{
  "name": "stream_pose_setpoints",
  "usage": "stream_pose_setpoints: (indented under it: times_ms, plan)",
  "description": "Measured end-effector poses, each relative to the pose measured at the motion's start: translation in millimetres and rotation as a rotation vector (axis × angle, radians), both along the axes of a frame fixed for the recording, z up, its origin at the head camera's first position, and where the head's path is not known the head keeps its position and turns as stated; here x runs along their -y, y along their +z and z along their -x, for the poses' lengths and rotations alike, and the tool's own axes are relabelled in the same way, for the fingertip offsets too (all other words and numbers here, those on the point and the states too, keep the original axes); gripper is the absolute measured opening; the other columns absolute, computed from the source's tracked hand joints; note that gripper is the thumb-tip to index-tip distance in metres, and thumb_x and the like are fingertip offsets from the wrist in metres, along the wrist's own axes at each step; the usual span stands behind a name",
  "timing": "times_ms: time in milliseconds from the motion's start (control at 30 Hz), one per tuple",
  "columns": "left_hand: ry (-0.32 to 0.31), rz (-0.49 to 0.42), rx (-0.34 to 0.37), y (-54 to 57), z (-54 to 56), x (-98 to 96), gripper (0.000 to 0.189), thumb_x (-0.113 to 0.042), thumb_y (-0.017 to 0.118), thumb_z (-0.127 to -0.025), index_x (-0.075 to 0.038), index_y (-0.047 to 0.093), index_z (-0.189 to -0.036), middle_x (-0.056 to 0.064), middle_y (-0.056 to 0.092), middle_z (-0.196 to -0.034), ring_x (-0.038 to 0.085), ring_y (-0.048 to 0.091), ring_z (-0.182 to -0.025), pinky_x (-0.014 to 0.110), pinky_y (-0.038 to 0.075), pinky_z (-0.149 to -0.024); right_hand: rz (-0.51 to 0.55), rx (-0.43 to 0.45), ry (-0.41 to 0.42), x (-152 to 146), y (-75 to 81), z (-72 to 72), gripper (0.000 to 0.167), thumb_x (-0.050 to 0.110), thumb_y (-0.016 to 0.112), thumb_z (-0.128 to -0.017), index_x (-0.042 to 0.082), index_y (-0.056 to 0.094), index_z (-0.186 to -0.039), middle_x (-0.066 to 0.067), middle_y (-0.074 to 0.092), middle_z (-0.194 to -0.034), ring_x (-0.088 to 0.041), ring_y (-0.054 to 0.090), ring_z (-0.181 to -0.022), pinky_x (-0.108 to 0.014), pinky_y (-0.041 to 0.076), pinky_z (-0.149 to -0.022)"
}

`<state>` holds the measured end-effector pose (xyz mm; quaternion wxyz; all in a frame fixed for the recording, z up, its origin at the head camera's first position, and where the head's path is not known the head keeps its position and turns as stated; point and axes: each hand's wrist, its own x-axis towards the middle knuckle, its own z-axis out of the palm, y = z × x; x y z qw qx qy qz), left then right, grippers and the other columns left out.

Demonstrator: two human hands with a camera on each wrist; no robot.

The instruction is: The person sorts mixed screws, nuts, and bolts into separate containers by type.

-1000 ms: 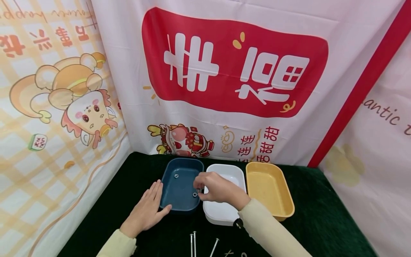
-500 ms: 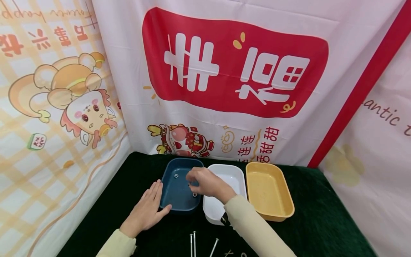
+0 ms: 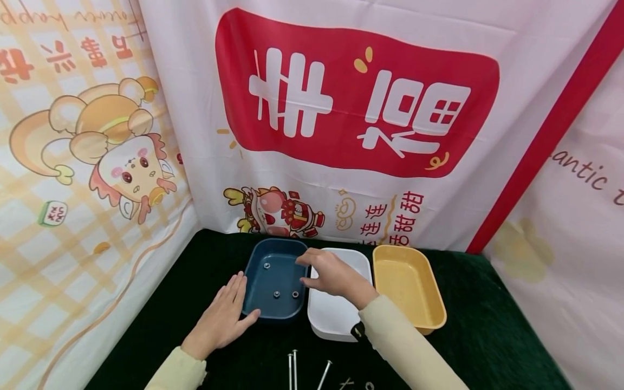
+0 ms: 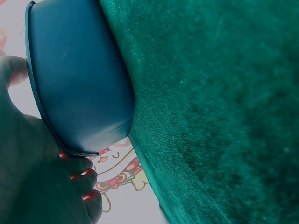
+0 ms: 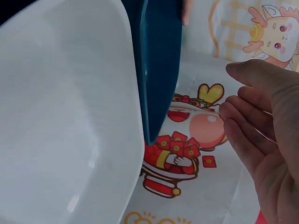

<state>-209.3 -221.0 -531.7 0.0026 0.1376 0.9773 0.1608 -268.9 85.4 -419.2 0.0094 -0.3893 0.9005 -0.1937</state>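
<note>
My left hand (image 3: 219,319) lies with straight fingers along the left rim of the blue tray (image 3: 263,284). In the left wrist view its fingers (image 4: 81,182) are at the rim of this same tray. Three small metal nuts sit apart on the tray's floor: one toward the back (image 3: 266,266), one at the front middle (image 3: 276,294), one at the front right (image 3: 295,294). Above the border of the blue and white trays hovers my right hand (image 3: 336,276). Seen from the right wrist, its thumb and fingers (image 5: 238,116) are parted and hold nothing.
The white tray (image 3: 331,319) stands right beside the blue one, with a yellow tray (image 3: 409,287) beyond it. Several long bolts (image 3: 294,368) lie on the dark green cloth in front, near a small crossed piece (image 3: 346,383) and a ring (image 3: 369,385).
My right hand moved left over the blue tray, then back right with its fingers parted. A nut now lies at the tray's front middle. The left hand stayed put.
</note>
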Motion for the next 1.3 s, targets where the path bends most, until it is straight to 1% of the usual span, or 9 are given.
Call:
stream_pose_setpoints:
  times_ms: [133, 267, 400, 567, 733, 900, 1100, 1200, 1300]
  plan:
    - [-0.001, 0.0, 0.002, -0.6, 0.0, -0.1, 0.097, -0.066, 0.049, -0.104, 0.002, 0.019, -0.167, 0.02, 0.014, -0.177, 0.041, 0.015, -0.165, 0.064, 0.02, -0.131, -0.013, 0.002, 0.0, -14.2, 9.1, -8.7, 0.036, 0.023, 0.076, -0.098, 0.01, 0.073, -0.131, -0.004, 0.073, -0.128, -0.02, 0.07, -0.115, -0.031, 0.061, -0.098]
    - [0.0, 0.002, -0.004, -0.4, -0.4, 0.0, 0.098, -0.066, 0.049, -0.104, 0.002, 0.019, -0.167, 0.02, 0.014, -0.177, 0.041, 0.016, -0.165, 0.064, 0.02, -0.131, -0.02, -0.023, 0.01, -29.2, 18.8, -19.6, 0.034, 0.021, 0.078, -0.097, 0.011, 0.074, -0.129, -0.003, 0.074, -0.123, -0.018, 0.071, -0.11, -0.032, 0.062, -0.095]
    - [0.002, 0.004, -0.01, 0.1, -0.8, -0.1, 0.098, -0.066, 0.049, -0.103, 0.002, 0.019, -0.167, 0.02, 0.014, -0.177, 0.041, 0.016, -0.164, 0.064, 0.021, -0.13, -0.03, -0.041, 0.018, -44.7, 27.5, -31.2, 0.033, 0.022, 0.08, -0.095, 0.012, 0.075, -0.127, -0.002, 0.075, -0.122, -0.017, 0.071, -0.11, -0.033, 0.062, -0.096]
    - [0.004, 0.009, -0.017, 0.3, -1.0, -0.5, 0.098, -0.066, 0.05, -0.103, 0.002, 0.019, -0.167, 0.02, 0.015, -0.177, 0.041, 0.017, -0.164, 0.064, 0.021, -0.131, -0.046, -0.012, 0.01, -62.7, 33.3, -45.7, 0.034, 0.024, 0.081, -0.094, 0.013, 0.075, -0.126, -0.001, 0.075, -0.123, -0.017, 0.071, -0.112, -0.032, 0.062, -0.096]
    - [0.005, 0.013, -0.013, -0.1, -1.0, -0.1, 0.098, -0.066, 0.05, -0.103, 0.002, 0.019, -0.167, 0.02, 0.015, -0.177, 0.041, 0.016, -0.164, 0.064, 0.02, -0.131, -0.077, 0.03, -0.031, -76.4, 39.1, -61.8, 0.037, 0.028, 0.083, -0.093, 0.017, 0.075, -0.127, 0.002, 0.075, -0.123, -0.013, 0.071, -0.109, -0.029, 0.063, -0.094]
    - [0.005, 0.012, -0.008, -0.6, -0.5, -0.1, 0.098, -0.067, 0.049, -0.103, 0.001, 0.019, -0.167, 0.019, 0.014, -0.177, 0.041, 0.016, -0.164, 0.064, 0.02, -0.131, -0.093, 0.07, -0.06, -91.3, 45.6, -77.8, 0.039, 0.034, 0.082, -0.093, 0.02, 0.075, -0.128, 0.003, 0.074, -0.126, -0.012, 0.071, -0.108, -0.032, 0.062, -0.097]
    - [0.008, 0.018, -0.005, -0.6, -0.5, -0.3, 0.099, -0.067, 0.049, -0.103, 0.001, 0.018, -0.167, 0.019, 0.014, -0.177, 0.042, 0.016, -0.164, 0.064, 0.02, -0.131, -0.077, 0.061, -0.003, -107.6, 44.5, -90.4, 0.036, 0.032, 0.082, -0.093, 0.018, 0.075, -0.126, 0.004, 0.076, -0.121, -0.006, 0.069, -0.101, -0.025, 0.062, -0.094]
    - [0.01, 0.024, -0.004, -0.5, -0.6, -0.5, 0.099, -0.068, 0.049, -0.103, 0.001, 0.018, -0.167, 0.019, 0.014, -0.177, 0.042, 0.016, -0.164, 0.064, 0.02, -0.131, -0.082, 0.064, 0.02, -113.7, 40.7, -95.0, 0.034, 0.032, 0.082, -0.093, 0.019, 0.076, -0.124, 0.006, 0.076, -0.119, -0.004, 0.069, -0.102, -0.024, 0.061, -0.094]
    - [0.012, 0.028, -0.005, 0.0, -1.1, -0.7, 0.099, -0.068, 0.049, -0.103, 0.001, 0.018, -0.167, 0.02, 0.014, -0.177, 0.042, 0.017, -0.164, 0.064, 0.02, -0.131, -0.092, 0.086, 0.034, -118.7, 36.0, -99.6, 0.034, 0.033, 0.082, -0.093, 0.021, 0.076, -0.125, 0.007, 0.076, -0.119, -0.003, 0.07, -0.103, -0.023, 0.061, -0.094]
